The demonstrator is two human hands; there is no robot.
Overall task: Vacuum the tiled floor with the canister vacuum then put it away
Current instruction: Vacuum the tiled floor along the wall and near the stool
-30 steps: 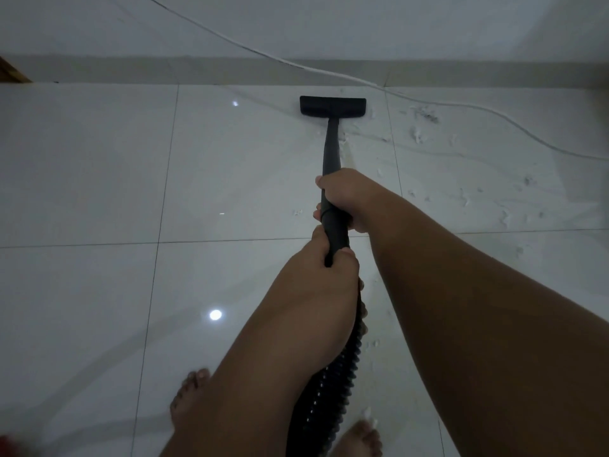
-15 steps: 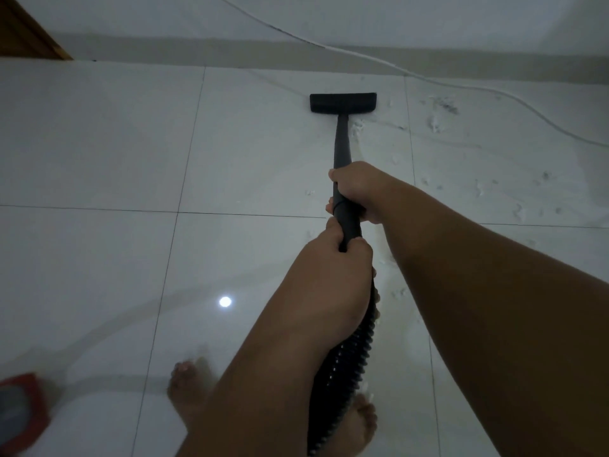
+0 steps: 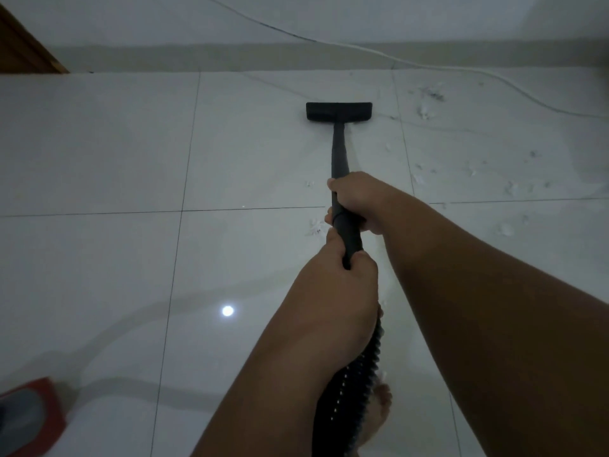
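While both hands clench it, wand (image 3: 339, 153): long axis points ahead, floor head (image 3: 339, 111) beyond right hand (image 3: 357, 201).
Left hand (image 3: 333, 291): behind right hand, clenching wand's near end.

the room i stand in is dim. the glossy white tiled floor (image 3: 99, 153), with thin dark grout lines, meets a grey skirting (image 3: 197, 57) under a plain white wall (image 3: 428, 18). brown wood (image 3: 19, 51) shows far left; one bright glint (image 3: 227, 311) reflects.
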